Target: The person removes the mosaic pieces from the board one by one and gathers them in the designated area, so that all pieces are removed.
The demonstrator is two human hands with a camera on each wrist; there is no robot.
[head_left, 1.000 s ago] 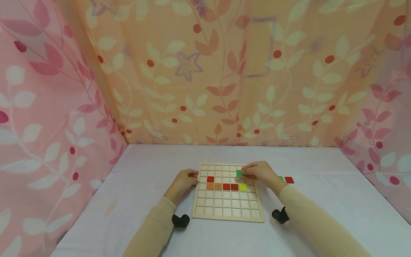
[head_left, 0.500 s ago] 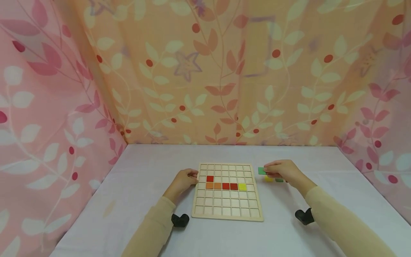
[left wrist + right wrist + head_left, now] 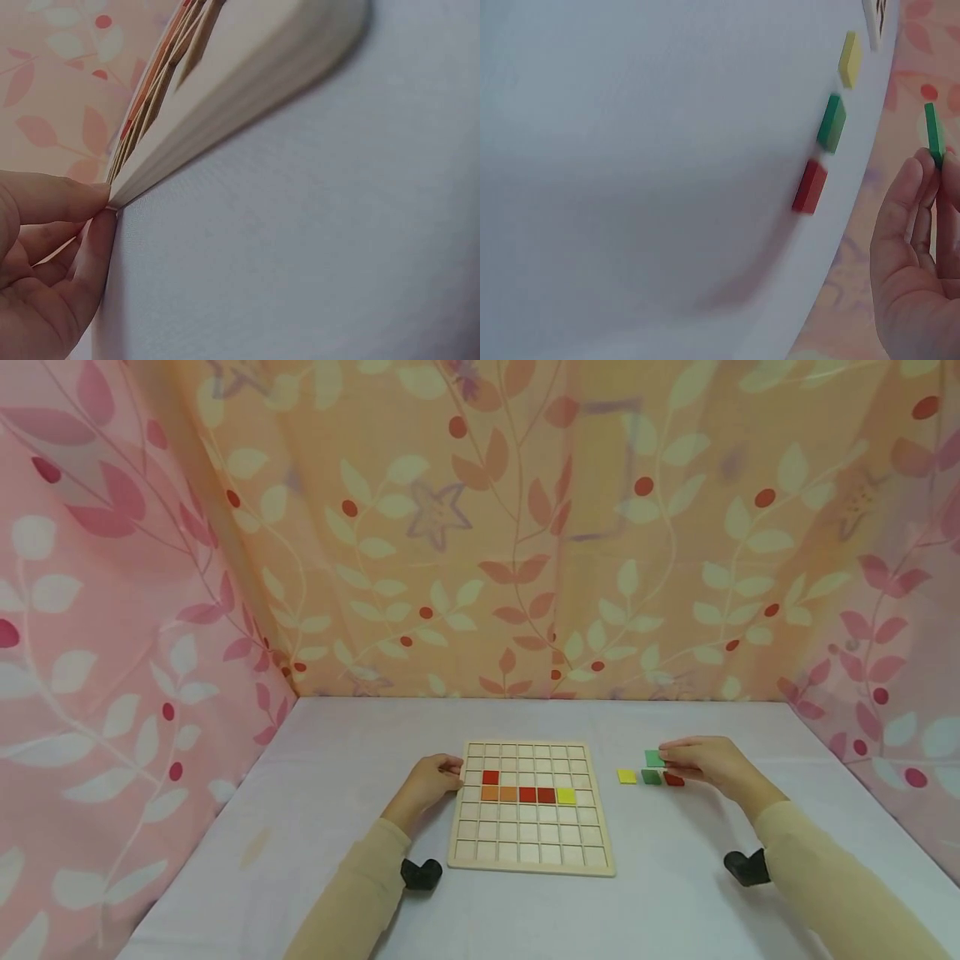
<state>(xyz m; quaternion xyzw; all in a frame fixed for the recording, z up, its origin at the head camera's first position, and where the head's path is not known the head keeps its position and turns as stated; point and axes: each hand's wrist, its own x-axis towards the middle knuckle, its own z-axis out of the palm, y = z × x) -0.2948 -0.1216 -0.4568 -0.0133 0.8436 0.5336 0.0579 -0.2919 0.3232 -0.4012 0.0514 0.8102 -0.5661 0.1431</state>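
My right hand (image 3: 708,760) pinches a green square tile (image 3: 654,758) between thumb and fingertips, raised above the table to the right of the board. In the right wrist view this green tile (image 3: 934,135) stands edge-on at the fingertips. Below lie a yellow tile (image 3: 626,776), a second green tile (image 3: 651,777) and a red tile (image 3: 674,780), in a row. My left hand (image 3: 429,787) grips the left edge of the wooden grid board (image 3: 528,871); the left wrist view has thumb and fingers at that board's edge (image 3: 217,124).
On the board sit a lone red tile (image 3: 491,777) and, one row nearer, two orange tiles (image 3: 498,793), two red tiles (image 3: 537,795) and a yellow tile (image 3: 566,797). A white cloth (image 3: 360,727) covers the table. Floral curtains (image 3: 375,568) stand behind and at both sides.
My right hand has moved right, off the board, taking the green tile with it to above the loose tiles. My left hand stays at the board's edge.
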